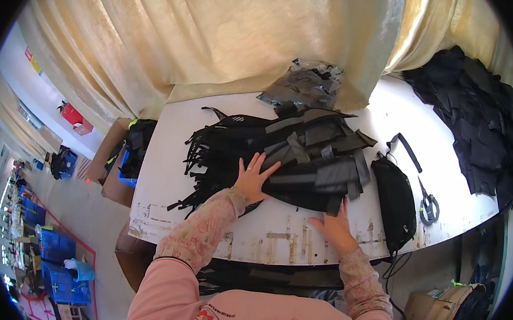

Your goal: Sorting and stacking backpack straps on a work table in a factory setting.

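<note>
My left hand [252,180] lies with its fingers spread on a loose pile of black fabric pieces [308,137]. Some of these pieces are mesh, and many narrow ends hang out toward the left. At the pile's near right edge is my right hand [336,228], its thumb stretched apart and its fingertips against the fabric. A dark strip [336,174] just above that hand is blurred. To the right lies a long black pouch-like piece [393,202] with a strap. Scissors [428,209] with dark handles rest beyond it.
The white tabletop [268,247] has brown tape marks along its near edge. At the back sits a clear plastic bag [306,83] before a beige curtain [218,32]. A big black fabric heap [474,116] covers the right end. Cardboard boxes [445,316] stand on the floor.
</note>
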`<state>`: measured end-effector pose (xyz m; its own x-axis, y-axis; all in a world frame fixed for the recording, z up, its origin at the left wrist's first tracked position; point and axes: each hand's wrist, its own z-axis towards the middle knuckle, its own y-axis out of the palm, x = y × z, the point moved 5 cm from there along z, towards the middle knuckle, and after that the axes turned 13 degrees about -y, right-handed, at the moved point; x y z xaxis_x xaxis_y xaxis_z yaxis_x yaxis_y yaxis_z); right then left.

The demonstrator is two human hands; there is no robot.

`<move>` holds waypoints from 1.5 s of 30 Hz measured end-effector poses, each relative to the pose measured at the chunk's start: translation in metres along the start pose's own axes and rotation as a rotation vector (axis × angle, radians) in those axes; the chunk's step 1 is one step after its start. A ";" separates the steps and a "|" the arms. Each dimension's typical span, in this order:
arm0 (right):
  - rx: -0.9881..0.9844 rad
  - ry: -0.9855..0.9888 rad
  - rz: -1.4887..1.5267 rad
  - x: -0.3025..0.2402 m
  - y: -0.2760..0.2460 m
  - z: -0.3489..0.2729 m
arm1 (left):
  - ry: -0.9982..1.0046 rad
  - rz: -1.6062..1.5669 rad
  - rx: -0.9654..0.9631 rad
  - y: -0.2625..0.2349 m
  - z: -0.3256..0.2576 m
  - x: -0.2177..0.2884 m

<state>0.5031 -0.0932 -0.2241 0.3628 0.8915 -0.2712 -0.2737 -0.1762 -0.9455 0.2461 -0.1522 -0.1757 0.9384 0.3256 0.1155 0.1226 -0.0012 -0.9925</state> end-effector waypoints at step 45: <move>0.519 -0.021 0.190 -0.068 -0.086 -0.069 | 0.170 -0.846 -0.081 -0.027 -0.104 0.148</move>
<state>0.5635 -0.1679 -0.1366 0.2478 0.8730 -0.4200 -0.7380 -0.1108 -0.6656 0.4150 -0.2023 -0.1273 0.5559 0.1014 0.8250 0.8183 0.1078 -0.5646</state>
